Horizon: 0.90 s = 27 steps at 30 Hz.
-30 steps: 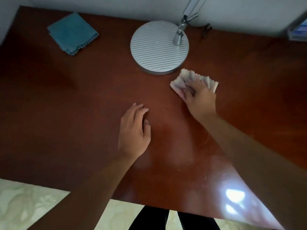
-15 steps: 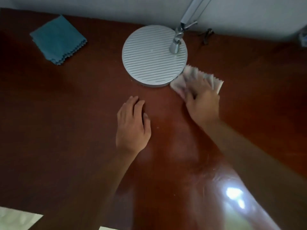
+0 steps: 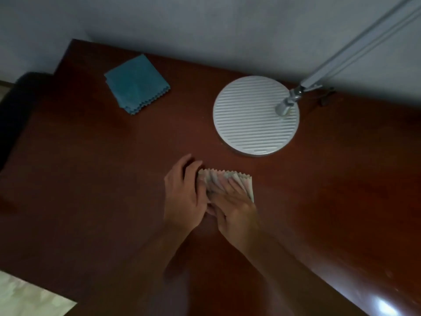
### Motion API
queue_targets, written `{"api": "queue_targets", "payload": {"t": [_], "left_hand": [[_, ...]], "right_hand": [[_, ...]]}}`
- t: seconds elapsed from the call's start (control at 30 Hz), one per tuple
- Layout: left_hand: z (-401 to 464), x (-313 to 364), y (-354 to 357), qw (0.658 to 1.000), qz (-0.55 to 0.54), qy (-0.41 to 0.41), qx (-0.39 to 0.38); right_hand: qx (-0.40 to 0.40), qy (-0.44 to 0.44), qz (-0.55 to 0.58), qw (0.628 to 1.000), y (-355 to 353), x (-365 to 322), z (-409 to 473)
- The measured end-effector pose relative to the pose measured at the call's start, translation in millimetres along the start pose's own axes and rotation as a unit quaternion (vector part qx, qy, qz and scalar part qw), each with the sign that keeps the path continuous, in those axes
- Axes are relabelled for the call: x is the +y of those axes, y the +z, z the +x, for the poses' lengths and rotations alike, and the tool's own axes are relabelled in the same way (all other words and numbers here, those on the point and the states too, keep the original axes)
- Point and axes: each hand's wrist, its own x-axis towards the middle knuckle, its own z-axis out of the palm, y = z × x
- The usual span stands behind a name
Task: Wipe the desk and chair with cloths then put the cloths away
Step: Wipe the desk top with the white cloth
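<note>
Here, right hand (image 3: 237,208) flat on pale cloth (image 3: 230,180); left hand (image 3: 183,192) beside.

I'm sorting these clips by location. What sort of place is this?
Probably a home study or bedroom corner: a dark wooden desk against a plain wall, a desk lamp with a round ribbed base, and a dark chair beside it.

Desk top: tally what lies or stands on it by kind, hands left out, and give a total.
Cloths: 2, the folded teal cloth and the pale zigzag-edged cloth under the right hand, with the left hand at its edge.
Lamps: 1, the round ribbed silver lamp base.
Total: 3.
</note>
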Motion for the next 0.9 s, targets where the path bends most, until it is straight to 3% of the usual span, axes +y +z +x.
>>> {"api": "queue_targets", "payload": {"t": [0.13, 0.33, 0.5, 0.63, 0.73, 0.9], "left_hand": [[34.2, -51.0, -29.4, 0.999, 0.049, 0.001, 0.009], [86.0, -104.2, -51.4, 0.991, 0.063, 0.110, -0.051], [103.0, -129.5, -48.5, 0.985, 0.067, 0.142, -0.064], [103.8, -130.4, -46.6, 0.989, 0.022, 0.134, -0.065], [105.3, -133.6, -44.7, 0.992, 0.003, 0.116, -0.052], [104.6, -130.2, -49.1, 0.991, -0.006, 0.111, -0.070]], "right_hand": [[0.029, 0.055, -0.028, 0.998, 33.8, -12.4, 59.6], [0.093, 0.173, -0.107, 0.975, 68.6, -30.9, 139.2], [0.035, 0.259, -0.136, 0.956, 75.4, -8.0, 223.7], [0.032, 0.295, -0.131, 0.946, 68.4, 24.4, 290.9], [0.041, 0.301, -0.147, 0.941, 71.0, 17.2, 276.1], [0.110, 0.319, -0.126, 0.933, 89.8, -58.0, 147.5]]}}
